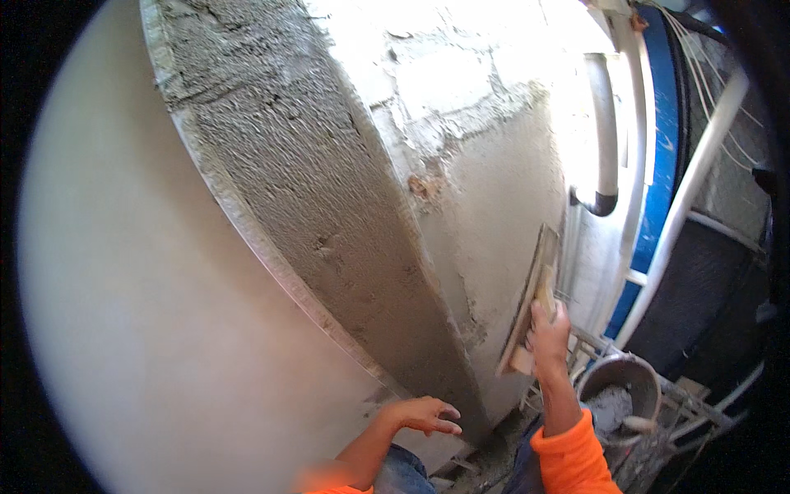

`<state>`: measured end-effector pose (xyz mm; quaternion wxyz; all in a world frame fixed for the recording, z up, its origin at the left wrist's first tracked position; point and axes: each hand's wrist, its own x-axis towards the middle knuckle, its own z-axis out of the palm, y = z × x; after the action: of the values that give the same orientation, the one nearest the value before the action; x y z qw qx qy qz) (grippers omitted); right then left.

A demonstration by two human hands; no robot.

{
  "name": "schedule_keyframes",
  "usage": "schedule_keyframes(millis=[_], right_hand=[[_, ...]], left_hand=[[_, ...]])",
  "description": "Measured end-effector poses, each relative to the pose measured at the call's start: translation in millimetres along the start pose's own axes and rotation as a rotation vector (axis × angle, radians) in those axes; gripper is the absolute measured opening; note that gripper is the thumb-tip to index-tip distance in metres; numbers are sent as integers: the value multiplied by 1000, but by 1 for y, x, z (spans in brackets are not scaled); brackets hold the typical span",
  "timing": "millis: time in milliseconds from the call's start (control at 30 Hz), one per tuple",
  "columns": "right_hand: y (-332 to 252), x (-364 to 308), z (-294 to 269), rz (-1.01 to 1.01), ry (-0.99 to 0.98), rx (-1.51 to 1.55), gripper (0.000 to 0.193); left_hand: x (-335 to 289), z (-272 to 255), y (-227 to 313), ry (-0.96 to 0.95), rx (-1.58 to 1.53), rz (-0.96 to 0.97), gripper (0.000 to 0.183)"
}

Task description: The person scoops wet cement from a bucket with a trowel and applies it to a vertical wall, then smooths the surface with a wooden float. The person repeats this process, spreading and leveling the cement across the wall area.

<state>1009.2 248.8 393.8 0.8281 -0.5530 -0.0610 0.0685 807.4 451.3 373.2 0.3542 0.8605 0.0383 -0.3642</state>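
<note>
My right hand is wrapped round the light handle of a plastering trowel. The trowel's long flat blade stands on edge against the grey plastered wall face on the right. My left hand holds nothing; its fingers are loosely bent and apart. It hovers in front of the lower end of a strip of rough, wet-looking mortar, and I cannot tell whether it touches. This strip runs from the upper left down to the middle, bordered by a pale edge along the smooth wall.
A bucket with grey mortar and a tool handle in it stands at the lower right, on or beside metal scaffold bars. A vertical pipe, a blue panel and a white pole line the right side.
</note>
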Motion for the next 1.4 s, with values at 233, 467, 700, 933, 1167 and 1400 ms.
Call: schedule_keyframes(millis=[233, 467, 700, 933, 1167, 1400], right_hand=[[-21, 2, -17, 116, -136, -170, 19], [-23, 16, -44, 102, -159, -155, 23], [-24, 23, -59, 136, -147, -142, 24], [-27, 19, -55, 127, -174, -176, 26], [-28, 16, -42, 145, -184, -204, 31], [-29, 10, -32, 164, -222, -220, 36]], left_hand=[[50, 8, -11, 0, -7, -60, 70], [91, 4, -10, 0, 96, -127, 66], [121, 10, -8, 13, 124, -70, 60], [112, 5, -3, 5, 110, -139, 70], [87, -1, -4, 81, 159, -118, 68], [100, 25, -14, 147, 308, -122, 68]])
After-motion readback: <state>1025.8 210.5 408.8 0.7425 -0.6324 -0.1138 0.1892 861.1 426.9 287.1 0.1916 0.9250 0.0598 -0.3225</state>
